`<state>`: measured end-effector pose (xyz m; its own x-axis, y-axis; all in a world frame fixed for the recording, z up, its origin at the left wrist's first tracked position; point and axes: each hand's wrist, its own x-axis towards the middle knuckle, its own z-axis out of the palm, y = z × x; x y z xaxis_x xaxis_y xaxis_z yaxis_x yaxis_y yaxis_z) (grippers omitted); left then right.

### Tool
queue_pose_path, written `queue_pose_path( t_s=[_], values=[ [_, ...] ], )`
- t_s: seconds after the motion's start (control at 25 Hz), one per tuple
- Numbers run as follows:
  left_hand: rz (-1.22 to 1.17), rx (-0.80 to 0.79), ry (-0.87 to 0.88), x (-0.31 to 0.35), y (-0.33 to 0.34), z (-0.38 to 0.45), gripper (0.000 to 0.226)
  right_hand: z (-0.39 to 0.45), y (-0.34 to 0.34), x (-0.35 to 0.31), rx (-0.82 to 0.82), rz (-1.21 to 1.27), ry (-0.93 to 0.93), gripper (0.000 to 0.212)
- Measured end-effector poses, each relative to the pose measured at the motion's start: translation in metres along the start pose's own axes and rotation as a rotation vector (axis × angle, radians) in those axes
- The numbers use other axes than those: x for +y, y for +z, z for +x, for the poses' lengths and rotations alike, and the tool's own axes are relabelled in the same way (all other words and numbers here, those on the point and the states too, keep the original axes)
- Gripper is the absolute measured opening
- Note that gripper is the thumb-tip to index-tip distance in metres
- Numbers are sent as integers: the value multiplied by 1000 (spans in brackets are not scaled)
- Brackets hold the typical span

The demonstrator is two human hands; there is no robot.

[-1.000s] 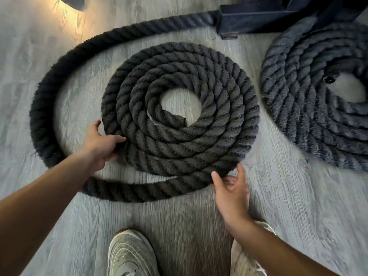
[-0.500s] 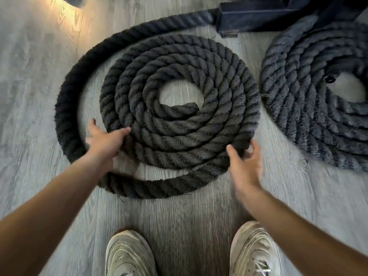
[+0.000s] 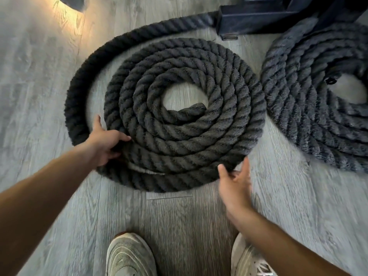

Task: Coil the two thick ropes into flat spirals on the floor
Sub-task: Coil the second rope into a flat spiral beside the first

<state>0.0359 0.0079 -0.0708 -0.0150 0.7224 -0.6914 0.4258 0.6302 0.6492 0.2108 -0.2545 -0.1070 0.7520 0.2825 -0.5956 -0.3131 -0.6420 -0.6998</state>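
The person is working on the winding step: the near rope coil (image 3: 185, 114) is lying flat on the floor (image 3: 39, 76) as a spiral of several turns, just ahead of both hands. The left hand (image 3: 105, 144) is resting on the coil's near-left rim, its fingers (image 3: 121, 138) spread flat over the outer turns and gripping nothing. The right hand (image 3: 235, 180) is sitting at the near-right rim, fingers open and loosely curled toward the outermost turn; whether it is pinching the rope I cannot tell. Beyond the left hand, a loose tail (image 3: 79, 92) is arcing apart from the spiral and running to a dark metal frame (image 3: 258, 22). The next move probably calls for turning the spiral or pushing that tail in snug. To the right of the right hand, the second coil (image 3: 310, 108) is lying wound. The floor is grey wood-look plank, with two pale shoes (image 3: 129, 255) below the hands.
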Motion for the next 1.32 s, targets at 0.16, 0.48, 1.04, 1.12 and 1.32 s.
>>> queue_pose_path(
  t_s=[0.16,0.48,1.04,1.12,1.32],
  values=[
    [-137,-18,-67,-46,29,-26,112,31,-27,-21,116,109,-48,73],
    [341,126,192,-16,-9,9,103,19,-9,-13,135,-50,8,88],
    [691,201,361,-7,-40,48,76,42,-27,2,20,-44,-134,88],
    [629,186,352,-7,-36,45,78,54,-34,-7,11,-71,-146,87],
    [492,134,289,-8,-27,42,79,78,-53,-25,-15,-88,-163,87]
  ],
)
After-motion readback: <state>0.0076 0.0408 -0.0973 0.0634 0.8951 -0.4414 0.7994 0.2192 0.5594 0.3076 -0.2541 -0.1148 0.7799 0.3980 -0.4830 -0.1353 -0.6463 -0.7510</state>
